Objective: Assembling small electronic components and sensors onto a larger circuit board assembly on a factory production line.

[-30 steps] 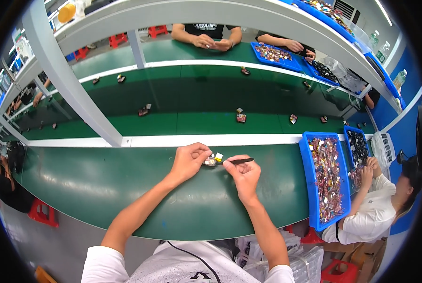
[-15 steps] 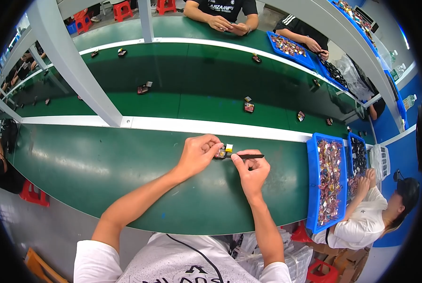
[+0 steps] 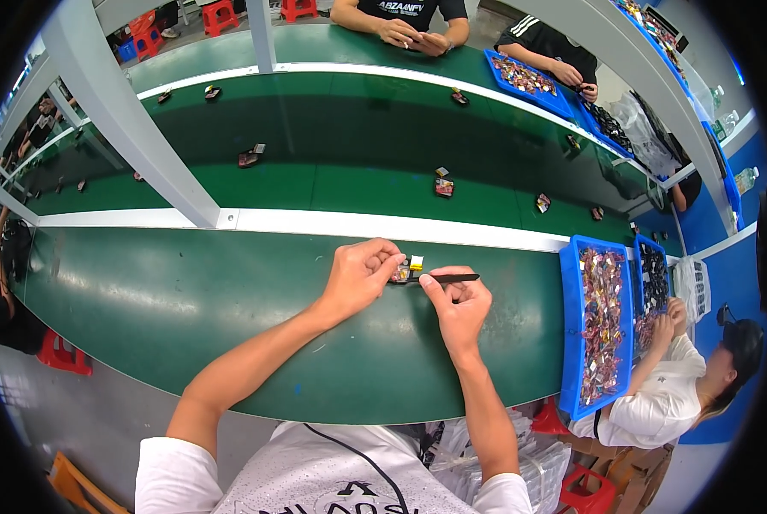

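Just past the middle of the green bench, my left hand pinches a small electronic part between thumb and fingertips. The part looks dark with a reddish patch, and a white and yellow tab sticks up from its far side. My right hand is closed on a slim black stick-like tool, held almost level. The tool's left end reaches the near edge of the part. Its exact tip is too small to make out, and my left fingers cover some of the part.
To the right stands a blue tray heaped with small colourful parts, beside another blue tray of black pieces. A white rail separates the bench from a green belt carrying scattered parts. Co-workers sit across and at the right.
The parts on the belt have shifted a little to the left. My hands keep almost the same place, with the tool still against the small part.
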Available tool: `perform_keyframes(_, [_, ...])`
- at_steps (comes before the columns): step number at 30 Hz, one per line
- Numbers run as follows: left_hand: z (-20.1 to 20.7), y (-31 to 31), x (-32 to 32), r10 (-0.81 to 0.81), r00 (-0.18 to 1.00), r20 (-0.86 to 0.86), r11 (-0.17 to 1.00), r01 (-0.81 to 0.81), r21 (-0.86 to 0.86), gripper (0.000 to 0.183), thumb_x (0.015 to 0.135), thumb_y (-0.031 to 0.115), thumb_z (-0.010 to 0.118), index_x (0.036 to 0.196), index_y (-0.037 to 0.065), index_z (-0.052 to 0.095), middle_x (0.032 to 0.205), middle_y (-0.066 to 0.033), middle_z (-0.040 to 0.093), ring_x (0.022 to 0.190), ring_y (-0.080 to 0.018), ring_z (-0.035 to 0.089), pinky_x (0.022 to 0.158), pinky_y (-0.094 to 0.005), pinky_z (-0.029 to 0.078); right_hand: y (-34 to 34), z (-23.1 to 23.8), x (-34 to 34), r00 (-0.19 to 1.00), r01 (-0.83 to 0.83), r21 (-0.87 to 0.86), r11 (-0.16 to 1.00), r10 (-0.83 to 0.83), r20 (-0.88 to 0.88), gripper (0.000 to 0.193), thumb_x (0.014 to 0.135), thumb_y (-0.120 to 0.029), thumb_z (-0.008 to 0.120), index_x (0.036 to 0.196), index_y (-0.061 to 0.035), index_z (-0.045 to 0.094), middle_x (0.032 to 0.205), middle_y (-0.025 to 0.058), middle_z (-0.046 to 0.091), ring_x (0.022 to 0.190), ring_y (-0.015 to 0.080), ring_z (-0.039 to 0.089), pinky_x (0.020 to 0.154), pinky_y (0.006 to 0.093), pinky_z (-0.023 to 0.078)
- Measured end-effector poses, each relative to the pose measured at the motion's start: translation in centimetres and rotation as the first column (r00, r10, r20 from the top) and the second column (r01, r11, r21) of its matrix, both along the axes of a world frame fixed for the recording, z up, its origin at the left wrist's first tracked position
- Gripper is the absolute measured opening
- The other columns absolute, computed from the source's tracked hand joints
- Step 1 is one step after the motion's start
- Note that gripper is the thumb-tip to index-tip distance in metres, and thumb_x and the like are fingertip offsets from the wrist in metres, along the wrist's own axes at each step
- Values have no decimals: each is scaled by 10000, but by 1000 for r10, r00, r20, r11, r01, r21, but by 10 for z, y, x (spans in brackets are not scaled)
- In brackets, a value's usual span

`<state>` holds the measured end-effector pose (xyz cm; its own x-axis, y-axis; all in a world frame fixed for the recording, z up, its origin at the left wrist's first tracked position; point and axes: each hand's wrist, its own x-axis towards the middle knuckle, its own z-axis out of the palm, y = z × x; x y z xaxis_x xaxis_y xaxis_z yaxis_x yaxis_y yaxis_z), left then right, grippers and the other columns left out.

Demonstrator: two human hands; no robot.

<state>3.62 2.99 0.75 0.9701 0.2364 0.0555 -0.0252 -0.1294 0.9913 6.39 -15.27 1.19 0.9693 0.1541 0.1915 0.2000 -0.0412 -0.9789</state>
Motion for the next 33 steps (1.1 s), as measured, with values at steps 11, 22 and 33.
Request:
perform_keyframes(11, [0,4,-1,-99,995,-3,993,99,-65,144,978,78,670,1042,-48,697,767,-52,701,549,-57,570,472,-223,425,-3,-1,3,983,-79,172,982,106,-149,137,877,63,742,986,46,661,891,107,717,808,140,708,700,226,540])
perform_keyframes(22, [1,13,0,-254,967,-21,948,245,-205,225,1015,108,623,1160,-60,662,852,-86,719,580,-101,630,478,-228,462,-3,4,-3,999,-35,84,996,36,-14,143,861,70,761,968,25,677,837,50,696,625,27,570,553,170,406])
perform_keyframes(33, [-1,13,0,-240,971,-24,928,222,-298,232,1008,72,621,1162,-100,642,848,-130,710,597,-140,671,479,-249,512,1,-2,-6,990,16,17,1000,-18,137,107,831,54,796,894,26,714,833,21,707,544,-11,467,491,167,339])
